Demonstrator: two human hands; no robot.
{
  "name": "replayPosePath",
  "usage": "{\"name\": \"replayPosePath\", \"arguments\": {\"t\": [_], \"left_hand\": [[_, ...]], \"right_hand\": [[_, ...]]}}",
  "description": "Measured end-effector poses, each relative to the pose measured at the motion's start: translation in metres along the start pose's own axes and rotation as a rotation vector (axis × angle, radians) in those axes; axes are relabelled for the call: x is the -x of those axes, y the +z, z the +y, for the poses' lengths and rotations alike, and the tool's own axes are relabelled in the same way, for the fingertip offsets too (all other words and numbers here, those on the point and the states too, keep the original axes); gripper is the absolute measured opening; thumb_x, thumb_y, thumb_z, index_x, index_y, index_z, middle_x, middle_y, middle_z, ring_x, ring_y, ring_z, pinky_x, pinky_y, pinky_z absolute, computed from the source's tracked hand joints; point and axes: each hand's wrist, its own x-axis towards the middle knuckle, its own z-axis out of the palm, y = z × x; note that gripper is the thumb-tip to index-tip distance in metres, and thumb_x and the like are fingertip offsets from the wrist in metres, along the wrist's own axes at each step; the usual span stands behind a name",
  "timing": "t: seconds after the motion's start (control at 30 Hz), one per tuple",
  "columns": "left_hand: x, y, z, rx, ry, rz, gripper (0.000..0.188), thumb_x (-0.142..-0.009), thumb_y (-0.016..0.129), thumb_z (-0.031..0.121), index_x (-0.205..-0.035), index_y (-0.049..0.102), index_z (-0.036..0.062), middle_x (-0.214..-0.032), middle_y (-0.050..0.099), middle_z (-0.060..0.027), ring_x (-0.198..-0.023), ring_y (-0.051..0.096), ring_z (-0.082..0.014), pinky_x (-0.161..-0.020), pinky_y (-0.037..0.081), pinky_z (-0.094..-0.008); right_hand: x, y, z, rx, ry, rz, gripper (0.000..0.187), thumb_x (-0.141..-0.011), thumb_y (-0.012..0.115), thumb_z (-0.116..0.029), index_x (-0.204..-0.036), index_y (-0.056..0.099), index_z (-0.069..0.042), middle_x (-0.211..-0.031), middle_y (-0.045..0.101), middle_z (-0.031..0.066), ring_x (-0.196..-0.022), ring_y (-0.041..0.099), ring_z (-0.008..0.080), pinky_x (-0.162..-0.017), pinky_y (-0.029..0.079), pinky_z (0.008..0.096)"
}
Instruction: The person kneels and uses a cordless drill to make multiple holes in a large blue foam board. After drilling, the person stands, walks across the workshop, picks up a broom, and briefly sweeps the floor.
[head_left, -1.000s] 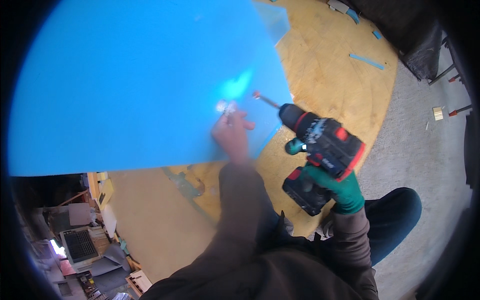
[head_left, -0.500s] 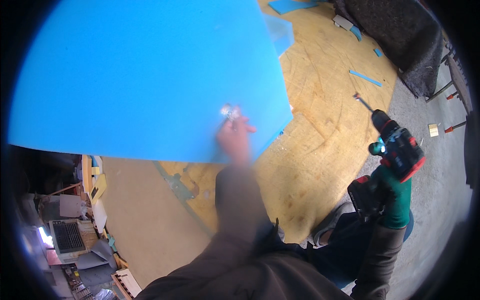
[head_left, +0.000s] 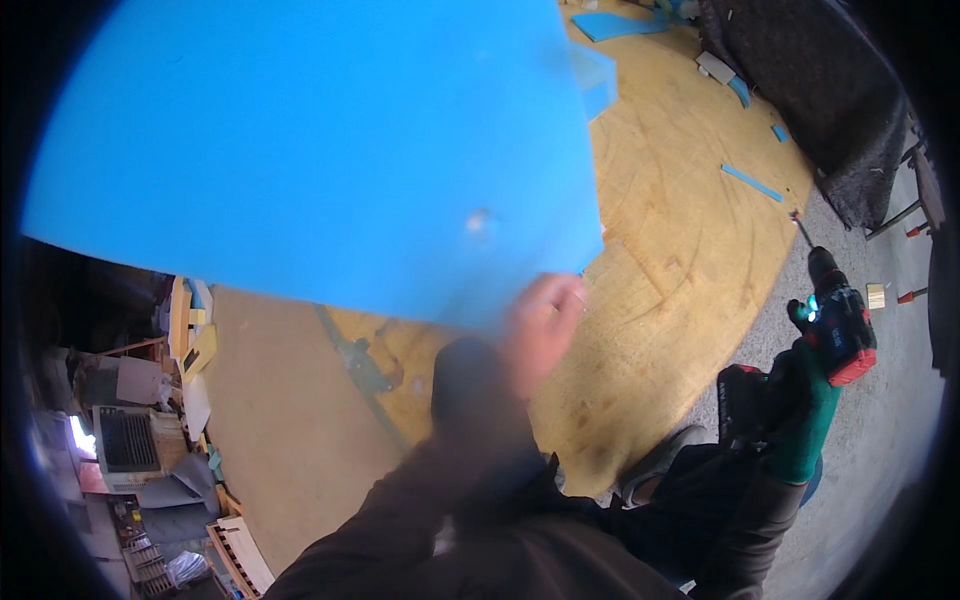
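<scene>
A large bright blue foam sheet (head_left: 320, 160) fills the upper left, with a small pale round spot (head_left: 479, 220) near its right corner. My bare left hand (head_left: 543, 325) is closed just by that corner, its fingers curled and partly blurred. What it holds, if anything, I cannot make out. In a green glove, my right hand (head_left: 805, 405) grips a black and red cordless drill (head_left: 842, 325) out to the right. The drill carries a long thin bit (head_left: 803, 231) with a wider tip, and its small lamp is lit.
Beneath the sheet lies a worn yellowish wooden board (head_left: 660, 290) bearing blue offcuts (head_left: 750, 182). A dark cloth (head_left: 800, 90) hangs at the far right. Wood pieces, a grille (head_left: 128, 440) and clutter stand at the left. A small wooden block (head_left: 876, 296) lies on the grey floor.
My left hand has come off the pale round spot and moved right and nearer to the sheet's corner. The drill in my right hand has swung further right and slightly lower.
</scene>
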Motion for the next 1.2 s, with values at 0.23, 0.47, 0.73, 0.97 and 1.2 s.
{"name": "replayPosePath", "arguments": {"t": [0.23,0.47,0.73,0.97,1.2], "left_hand": [[-0.057,-0.043,0.015,-0.247,-0.062,0.474,0.028,-0.095,0.071,0.011,-0.122,0.072,0.0021,-0.076,0.073,-0.0065,-0.065,0.067,-0.0135,-0.065,0.054,-0.0295],[-0.063,-0.037,-0.02,-0.353,0.102,0.586,0.016,-0.094,0.073,0.007,-0.107,0.079,0.0015,-0.085,0.078,-0.01,-0.063,0.074,-0.0138,-0.058,0.055,-0.0261],[-0.069,-0.032,-0.032,-0.357,0.134,0.652,0.012,-0.092,0.075,0.005,-0.103,0.079,0.0017,-0.085,0.078,-0.0105,-0.065,0.074,-0.0163,-0.061,0.057,-0.028],[-0.002,-0.054,0.017,-0.353,-0.082,-0.578,0.022,-0.097,0.071,0.021,-0.108,0.072,0.0023,-0.099,0.076,-0.013,-0.089,0.073,-0.0207,-0.078,0.057,-0.0356],[-0.034,-0.053,0.018,-0.063,-0.119,0.185,0.028,-0.095,0.072,0.016,-0.119,0.072,0.0036,-0.093,0.071,-0.0089,-0.085,0.068,-0.0186,-0.076,0.054,-0.0348]], "right_hand": [[0.015,0.016,0.001,0.297,-0.057,-0.195,0.02,-0.095,0.063,-0.006,-0.115,0.061,-0.002,-0.082,0.057,-0.0004,-0.075,0.058,0.0101,-0.065,0.047,0.0288],[0.019,0.015,0.008,0.23,0.071,-0.158,0.035,-0.092,0.067,-0.007,-0.126,0.06,-0.003,-0.101,0.059,0.0004,-0.084,0.059,0.0083,-0.073,0.048,0.0258],[0.025,0.017,0.006,0.267,-0.063,-0.13,0.038,-0.094,0.061,-0.009,-0.131,0.055,-0.001,-0.083,0.062,0.0039,-0.066,0.06,0.0103,-0.057,0.047,0.0236],[0.039,0.02,-0.012,0.181,0.096,-0.171,0.036,-0.096,0.062,-0.008,-0.131,0.058,-0.001,-0.077,0.057,-0.0005,-0.063,0.056,0.0078,-0.058,0.044,0.0227],[0.035,0.019,-0.011,0.123,0.09,-0.219,0.037,-0.096,0.061,-0.005,-0.133,0.058,-0.001,-0.077,0.055,-0.0022,-0.064,0.055,0.0077,-0.058,0.043,0.024]]}}
